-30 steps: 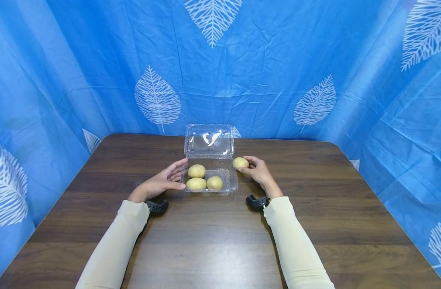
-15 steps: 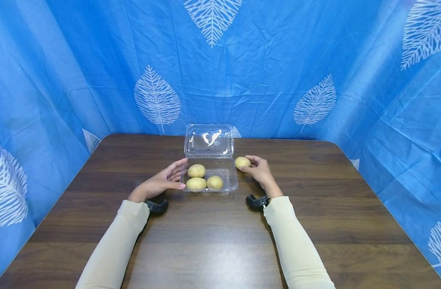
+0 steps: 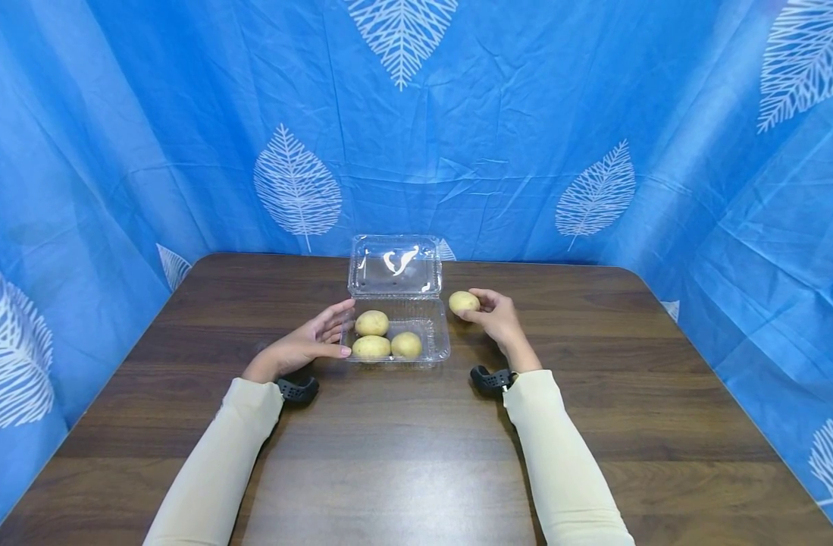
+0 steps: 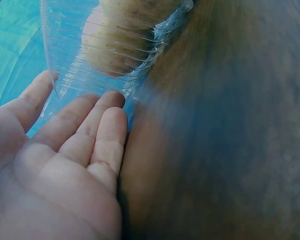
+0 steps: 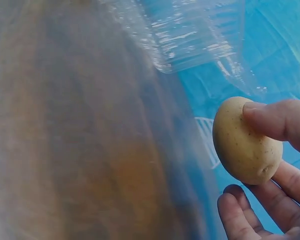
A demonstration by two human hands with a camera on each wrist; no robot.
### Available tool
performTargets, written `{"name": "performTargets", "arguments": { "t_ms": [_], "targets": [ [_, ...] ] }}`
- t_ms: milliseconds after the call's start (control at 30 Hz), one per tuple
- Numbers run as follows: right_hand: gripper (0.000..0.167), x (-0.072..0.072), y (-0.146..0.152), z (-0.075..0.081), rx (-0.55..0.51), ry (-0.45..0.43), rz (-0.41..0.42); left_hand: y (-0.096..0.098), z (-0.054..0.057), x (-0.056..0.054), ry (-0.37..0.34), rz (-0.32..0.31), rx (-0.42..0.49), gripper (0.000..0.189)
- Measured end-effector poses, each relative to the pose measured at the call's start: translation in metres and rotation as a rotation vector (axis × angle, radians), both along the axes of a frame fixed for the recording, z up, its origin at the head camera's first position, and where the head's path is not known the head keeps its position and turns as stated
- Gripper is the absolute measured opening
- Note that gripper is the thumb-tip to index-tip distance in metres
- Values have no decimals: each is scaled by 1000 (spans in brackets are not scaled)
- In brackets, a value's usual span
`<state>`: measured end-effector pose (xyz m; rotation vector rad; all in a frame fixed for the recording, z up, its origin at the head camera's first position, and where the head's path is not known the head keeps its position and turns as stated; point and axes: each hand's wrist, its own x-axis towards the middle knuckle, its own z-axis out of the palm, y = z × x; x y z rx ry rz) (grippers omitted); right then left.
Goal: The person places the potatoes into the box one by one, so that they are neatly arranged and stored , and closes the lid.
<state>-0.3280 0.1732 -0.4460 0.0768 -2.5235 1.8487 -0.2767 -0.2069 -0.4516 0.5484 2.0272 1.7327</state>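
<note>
A clear plastic clamshell box (image 3: 435, 334) stands on the table with its lid (image 3: 396, 265) raised at the back. Inside lie three yellow potatoes: one at the back left (image 3: 371, 323), one at the front left (image 3: 371, 348) and one at the front right (image 3: 406, 345). My left hand (image 3: 305, 341) rests at the box's left side, its fingers extended along the ribbed wall (image 4: 110, 50) in the left wrist view. To the right of the box, my right hand (image 3: 496, 318) pinches a fourth potato (image 5: 245, 142) between thumb and fingers.
The brown wooden table (image 3: 361, 447) runs back to a blue curtain (image 3: 484, 152) with white leaf prints. Each wrist wears a black band, the left one (image 3: 298, 390) and the right one (image 3: 491, 381).
My right hand has moved a little to the right and back, carrying the potato away from the box's right edge. The left hand and the box have stayed put.
</note>
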Motion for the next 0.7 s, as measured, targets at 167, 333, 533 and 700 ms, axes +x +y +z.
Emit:
{"name": "performTargets", "arguments": {
  "t_ms": [167,333,533,700],
  "targets": [
    [54,1,3,6,17,33,25,0,0,0,-2,2,-2,100],
    [55,3,4,14,27,41,54,0,0,0,-2,1,0,100],
    [54,3,6,21,26,64,99,0,0,0,-1,1,1,101],
    [54,5,4,26,21,75,139,0,0,0,3,4,2,101]
  ]
}}
